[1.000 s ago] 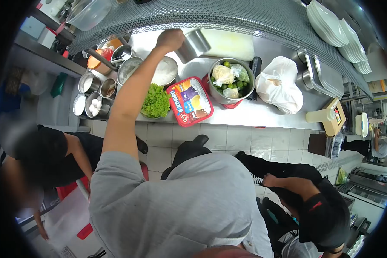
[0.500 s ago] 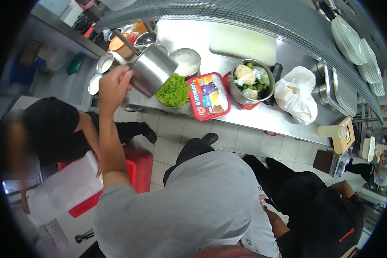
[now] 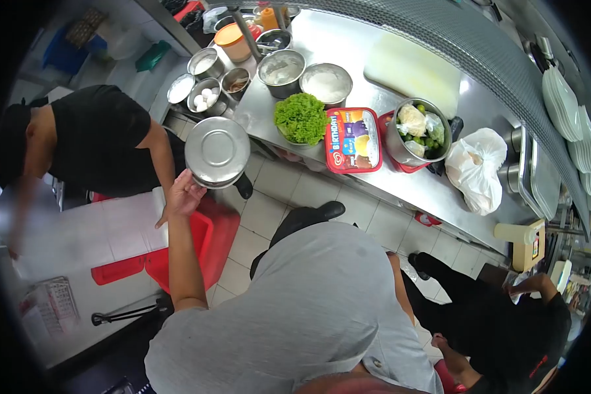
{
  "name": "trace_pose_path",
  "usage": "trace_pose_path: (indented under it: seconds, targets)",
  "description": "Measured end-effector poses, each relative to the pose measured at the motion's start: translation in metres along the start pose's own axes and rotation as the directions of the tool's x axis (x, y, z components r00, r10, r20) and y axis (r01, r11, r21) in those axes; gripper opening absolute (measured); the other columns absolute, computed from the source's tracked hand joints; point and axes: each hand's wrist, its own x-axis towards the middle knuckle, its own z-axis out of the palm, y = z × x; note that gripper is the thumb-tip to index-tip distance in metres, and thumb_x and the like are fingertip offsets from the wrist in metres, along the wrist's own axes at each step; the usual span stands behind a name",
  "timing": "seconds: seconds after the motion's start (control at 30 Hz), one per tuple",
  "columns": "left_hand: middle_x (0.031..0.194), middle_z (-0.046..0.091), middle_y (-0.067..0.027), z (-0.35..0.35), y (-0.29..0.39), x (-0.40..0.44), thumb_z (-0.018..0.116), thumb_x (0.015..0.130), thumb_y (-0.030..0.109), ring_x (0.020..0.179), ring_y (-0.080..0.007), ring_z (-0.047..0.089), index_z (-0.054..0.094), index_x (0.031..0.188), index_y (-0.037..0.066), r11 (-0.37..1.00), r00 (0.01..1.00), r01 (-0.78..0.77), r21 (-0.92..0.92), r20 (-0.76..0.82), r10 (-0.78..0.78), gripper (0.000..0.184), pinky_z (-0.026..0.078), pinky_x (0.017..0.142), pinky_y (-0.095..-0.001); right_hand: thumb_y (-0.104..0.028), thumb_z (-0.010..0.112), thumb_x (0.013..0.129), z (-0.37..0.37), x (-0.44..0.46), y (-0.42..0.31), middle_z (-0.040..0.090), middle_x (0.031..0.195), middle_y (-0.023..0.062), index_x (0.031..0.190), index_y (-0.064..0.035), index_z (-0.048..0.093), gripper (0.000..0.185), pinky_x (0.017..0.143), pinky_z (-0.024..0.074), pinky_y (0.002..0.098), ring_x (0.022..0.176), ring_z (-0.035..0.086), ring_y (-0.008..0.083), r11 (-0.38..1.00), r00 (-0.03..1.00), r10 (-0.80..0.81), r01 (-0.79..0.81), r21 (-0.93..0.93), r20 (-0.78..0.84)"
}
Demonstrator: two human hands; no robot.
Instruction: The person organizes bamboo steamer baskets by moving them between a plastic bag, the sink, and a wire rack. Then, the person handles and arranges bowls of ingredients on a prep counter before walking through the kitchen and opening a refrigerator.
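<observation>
My left hand (image 3: 185, 194) is closed on the near edge of a round stainless-steel pot (image 3: 217, 150). Its flat, ringed face points up at me; I cannot tell whether this is a lid or the base. The pot is in the air over the floor gap, left of the steel counter (image 3: 259, 125). Along my right side a strip of forearm shows, but my right hand is hidden behind my body. Closest to the pot on the counter are a head of green lettuce (image 3: 301, 119) and a steel bowl of white eggs (image 3: 205, 96).
Beyond the lettuce stand a red ice-cream tub (image 3: 354, 140), a pot of limes and bags (image 3: 418, 131), a white plastic bag (image 3: 477, 169) and a cutting board (image 3: 414, 71). Co-workers in black stand left (image 3: 98, 138) and right (image 3: 505, 315). A red bin (image 3: 210, 243) sits at left.
My left hand has lowered the pot away from the counter, turning its round face upward. My view has swung, uncovering the bowls behind it. The co-worker at left has leaned upward in view.
</observation>
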Motion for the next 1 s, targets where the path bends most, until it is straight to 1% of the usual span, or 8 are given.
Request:
trace_pose_path:
  seconds: [0.13,0.2,0.33,0.57,0.67,0.73,0.8,1.0]
  targets:
    - [0.085,0.069,-0.0016,0.068,0.025,0.012,0.059,0.104,0.021,0.067,-0.0098,0.065,0.062,0.112,0.004,0.961,0.987,-0.056,0.27,-0.128,0.093,0.019,0.065,0.072,-0.0364,-0.046,0.064,0.096,0.013,0.012,0.027,0.075,0.106,0.0186,0.099,-0.0038,0.079,0.045,0.094,0.0528,0.0431,0.106,0.068,0.0355,0.979,0.984,-0.169,0.174,-0.109,0.055]
    - [0.081,0.063,-0.002,0.072,0.04,0.045,0.058,0.104,0.021,0.066,-0.0124,0.065,0.061,0.112,0.001,0.89,0.985,-0.169,0.424,0.11,0.134,0.022,0.064,0.068,-0.0353,-0.047,0.061,0.097,0.029,0.015,0.047,0.075,0.103,0.0185,0.094,-0.0033,0.079,0.047,0.091,0.0535,0.0438,0.102,0.069,0.0352,0.992,0.993,-0.119,0.119,0.041,0.003]
    - [0.085,0.068,-0.0019,0.167,0.07,0.139,0.059,0.103,0.023,0.071,-0.0086,0.066,0.067,0.111,0.0,0.426,0.957,-0.288,0.858,0.256,0.133,0.025,0.055,0.067,-0.0223,-0.045,0.064,0.095,0.046,0.014,0.071,0.075,0.098,0.0201,0.09,-0.0024,0.079,0.045,0.085,0.0553,0.0439,0.094,0.071,0.0372,0.976,0.999,-0.015,0.022,0.218,-0.031]
    - [0.084,0.076,-0.0117,0.333,0.026,0.299,0.07,0.095,0.033,0.069,-0.0164,0.074,0.07,0.098,-0.001,0.166,0.888,-0.454,0.875,0.459,0.01,0.035,0.059,0.064,-0.0305,-0.043,0.066,0.093,0.071,-0.02,0.105,0.075,0.098,0.0203,0.092,-0.0046,0.079,0.041,0.078,0.0569,0.0455,0.089,0.072,0.0381,0.996,0.982,0.062,-0.049,0.074,-0.179]
    - [0.089,0.076,-0.0155,0.356,-0.01,0.38,0.061,0.096,0.031,0.072,-0.026,0.074,0.073,0.099,0.002,-0.308,0.847,-0.498,0.81,0.531,0.026,0.032,0.059,0.073,-0.0411,-0.043,0.067,0.093,0.09,-0.032,0.125,0.075,0.097,0.0195,0.094,-0.0047,0.079,0.04,0.076,0.057,0.0446,0.086,0.072,0.0367,0.988,0.968,0.146,-0.133,0.077,-0.204]
    - [0.092,0.077,-0.0161,0.341,-0.043,0.438,0.058,0.093,0.028,0.076,-0.0318,0.074,0.075,0.096,0.004,-0.568,0.616,-0.577,0.588,0.769,0.17,0.029,0.058,0.078,-0.0466,-0.042,0.067,0.093,0.078,-0.053,0.109,0.075,0.095,0.0192,0.095,-0.0041,0.078,0.04,0.075,0.057,0.0439,0.085,0.072,0.0356,0.975,0.968,0.188,-0.164,0.149,-0.166]
    - [0.095,0.076,-0.0179,0.312,-0.065,0.509,0.057,0.086,0.021,0.085,-0.0372,0.074,0.077,0.09,0.006,-0.78,0.604,-0.512,0.36,0.796,-0.029,0.025,0.058,0.08,-0.05,-0.042,0.067,0.093,0.063,-0.074,0.089,0.075,0.094,0.0189,0.095,-0.0036,0.078,0.04,0.074,0.0569,0.0432,0.083,0.072,0.0344,0.957,0.963,0.23,-0.199,0.209,-0.138]
    - [0.095,0.075,-0.0214,0.301,-0.098,0.507,0.059,0.085,0.018,0.093,-0.0377,0.074,0.077,0.089,0.006,-0.705,0.763,-0.42,0.572,0.643,0.068,0.022,0.06,0.078,-0.0493,-0.04,0.068,0.093,0.056,-0.102,0.066,0.075,0.09,0.018,0.097,-0.0019,0.077,0.039,0.072,0.0566,0.0413,0.078,0.072,0.0308,0.931,0.958,0.277,-0.248,0.269,-0.078]
